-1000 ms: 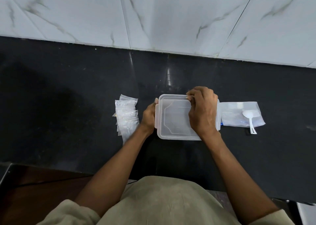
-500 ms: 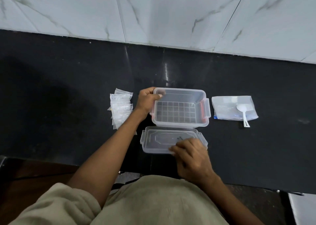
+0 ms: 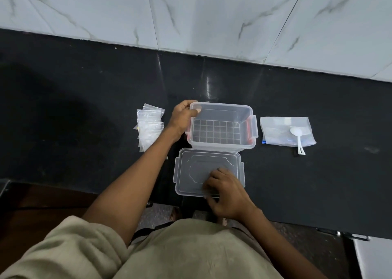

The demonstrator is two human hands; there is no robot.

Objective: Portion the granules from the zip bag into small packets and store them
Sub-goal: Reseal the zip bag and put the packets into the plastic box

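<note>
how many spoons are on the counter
1. The white spoon lies on the zip bag, right of the open box. None shows inside the box or beside the packets.

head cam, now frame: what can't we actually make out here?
- Packets: count and fill unclear; they overlap, and the left forearm hides the near corner.
- Zip bag: how much granule is left, and its print, too faint through the plastic; the spoon lies on it.
- Lid: near right corner hidden under the right hand.
- Box: left clip hidden behind the left hand.
</note>
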